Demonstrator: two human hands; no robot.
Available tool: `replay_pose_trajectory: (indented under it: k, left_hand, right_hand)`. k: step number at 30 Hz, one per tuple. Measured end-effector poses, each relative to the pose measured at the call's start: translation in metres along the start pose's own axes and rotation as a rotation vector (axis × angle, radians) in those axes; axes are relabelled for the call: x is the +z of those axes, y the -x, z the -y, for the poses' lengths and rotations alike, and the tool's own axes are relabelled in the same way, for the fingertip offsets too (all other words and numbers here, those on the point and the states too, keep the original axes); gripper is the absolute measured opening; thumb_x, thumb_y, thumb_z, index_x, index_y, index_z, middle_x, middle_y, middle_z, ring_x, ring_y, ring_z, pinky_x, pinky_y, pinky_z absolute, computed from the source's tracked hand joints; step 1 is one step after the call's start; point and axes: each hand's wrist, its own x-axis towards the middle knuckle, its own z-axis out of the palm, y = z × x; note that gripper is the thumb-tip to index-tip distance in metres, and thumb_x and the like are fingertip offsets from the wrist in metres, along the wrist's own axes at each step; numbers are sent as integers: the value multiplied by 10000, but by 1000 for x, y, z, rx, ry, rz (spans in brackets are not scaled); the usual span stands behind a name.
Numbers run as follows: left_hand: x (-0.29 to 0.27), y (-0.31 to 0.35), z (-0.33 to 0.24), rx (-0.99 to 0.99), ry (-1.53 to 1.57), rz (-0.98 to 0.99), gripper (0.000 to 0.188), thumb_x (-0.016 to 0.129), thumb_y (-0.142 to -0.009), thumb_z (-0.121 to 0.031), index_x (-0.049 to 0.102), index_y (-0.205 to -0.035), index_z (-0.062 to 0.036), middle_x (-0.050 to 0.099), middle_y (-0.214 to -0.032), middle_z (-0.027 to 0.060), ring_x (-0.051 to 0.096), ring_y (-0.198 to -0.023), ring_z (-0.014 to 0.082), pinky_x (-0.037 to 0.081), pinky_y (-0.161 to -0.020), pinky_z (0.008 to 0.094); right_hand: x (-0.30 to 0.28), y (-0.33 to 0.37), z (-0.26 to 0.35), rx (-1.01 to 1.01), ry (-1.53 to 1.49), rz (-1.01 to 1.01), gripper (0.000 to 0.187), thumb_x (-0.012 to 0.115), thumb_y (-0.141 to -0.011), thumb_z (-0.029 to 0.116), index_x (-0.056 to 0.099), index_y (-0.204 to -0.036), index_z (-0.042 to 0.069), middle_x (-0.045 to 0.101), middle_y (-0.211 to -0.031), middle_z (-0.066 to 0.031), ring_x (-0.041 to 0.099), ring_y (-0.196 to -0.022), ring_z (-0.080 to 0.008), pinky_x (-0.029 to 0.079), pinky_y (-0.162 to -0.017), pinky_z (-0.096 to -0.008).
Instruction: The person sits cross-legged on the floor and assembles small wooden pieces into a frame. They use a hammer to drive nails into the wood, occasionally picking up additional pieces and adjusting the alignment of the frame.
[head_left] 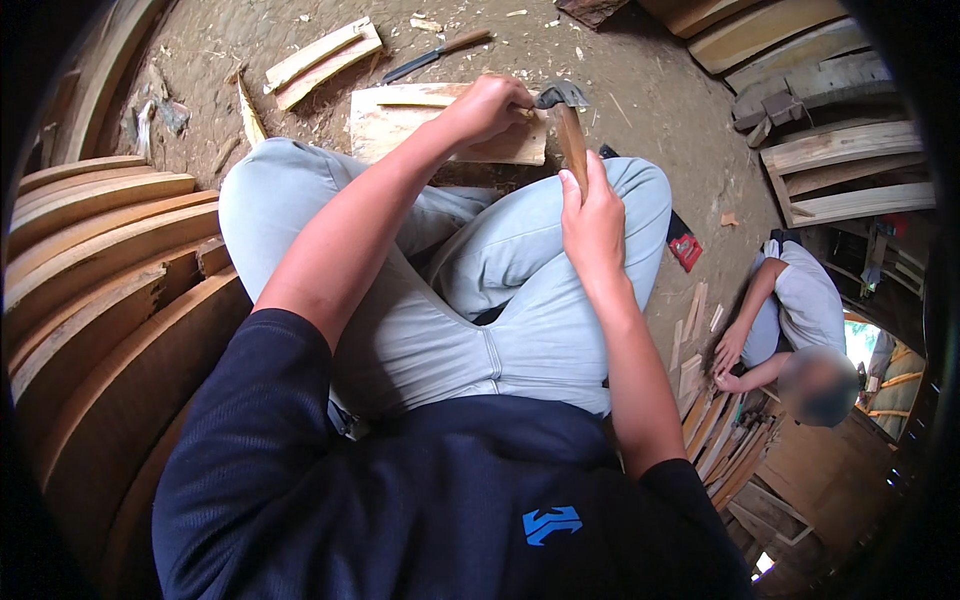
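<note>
My right hand (pixel 592 222) is wrapped round the wooden handle of a claw hammer (pixel 572 140), which is held upright over my bent knee. The hammer's dark metal head is right beside the fingertips of my left hand (pixel 490 108). That hand is closed, its fingers pinched together above the right part of a pale wooden board (pixel 385 130); what is in them is hidden. A thin wooden strip (pixel 415 95) lies along the board's far edge and runs behind my left hand. The board rests on the ground in front of my crossed legs.
Beyond the board lie a knife (pixel 435 56) with a wooden handle and pale wood pieces (pixel 325 62). A red-ended tool (pixel 684 252) is by my right knee. Curved planks (pixel 120 260) are stacked at left, wooden frames (pixel 850 165) at right. Another person (pixel 800 310) crouches at right.
</note>
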Motion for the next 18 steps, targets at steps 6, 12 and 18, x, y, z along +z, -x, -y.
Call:
replay_pose_trajectory:
  k: [6, 12, 18]
  left_hand:
    - [3, 0, -1, -8, 1, -34, 215, 751, -756, -62, 745, -965, -15, 703, -960, 163, 679, -924, 362, 544, -826, 419]
    - [3, 0, 2, -33, -3, -33, 214, 759, -749, -64, 745, -955, -6, 708, -951, 159, 690, -923, 342, 551, -820, 409]
    - [0, -2, -14, -217, 175, -49, 465, 754, -771, -33, 651, -1224, -20, 739, -879, 142, 727, -813, 297, 567, -765, 381]
  right_hand:
    - [0, 0, 3, -24, -45, -30, 430, 586, -999, 195, 510, -1321, -79, 638, -1103, -364, 619, -1049, -515, 515, -849, -522]
    - [0, -2, 5, 25, -68, 0, 417, 601, -989, 202, 531, -1298, -68, 663, -1062, -332, 635, -1023, -498, 522, -821, -514]
    - [2, -23, 12, 179, -282, -22, 389, 709, -911, 252, 606, -1146, -40, 705, -891, -231, 706, -824, -369, 541, -749, -429]
